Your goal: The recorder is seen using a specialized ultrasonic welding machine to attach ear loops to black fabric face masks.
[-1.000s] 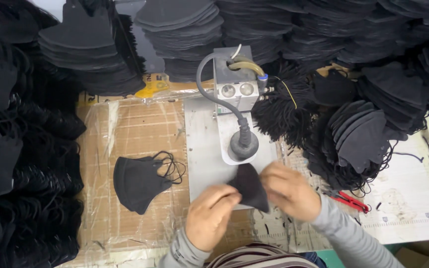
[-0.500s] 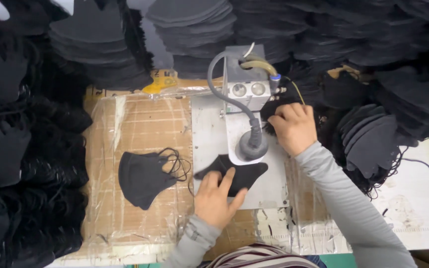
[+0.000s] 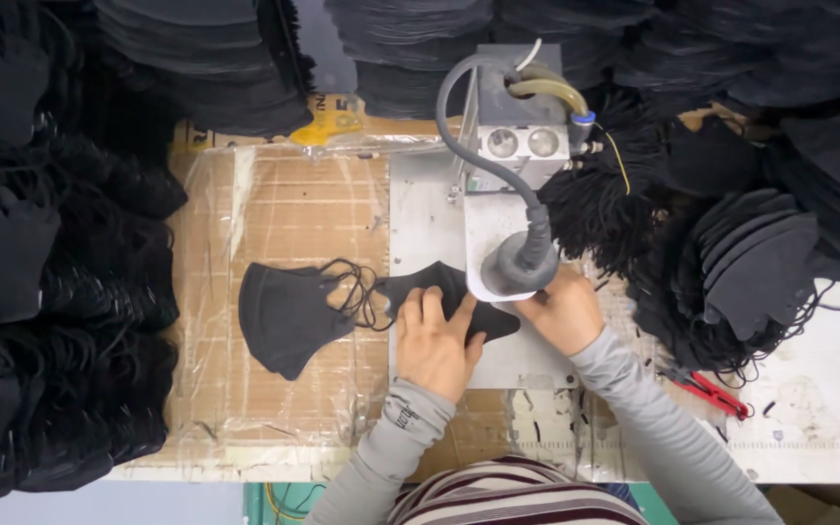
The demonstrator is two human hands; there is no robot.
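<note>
Since half a second ago, the right hand [image 3: 564,309] has come down from the strap bundle [image 3: 595,209] to the lower centre of the frame, beside the grey machine head [image 3: 520,267]; whether it grips anything cannot be told. Its fingers touch the right end of the black mask [image 3: 444,292]. Flat on that mask lies the left hand [image 3: 435,340], fingers spread, pressing it onto the metal plate [image 3: 425,209]. Left of it, a finished mask [image 3: 289,316] with looped straps rests on the plastic-covered worktop [image 3: 274,214]. Right of the arms lie red snips [image 3: 717,394]. Stacks of dark masks [image 3: 760,262] ring the frame's edges.
</note>
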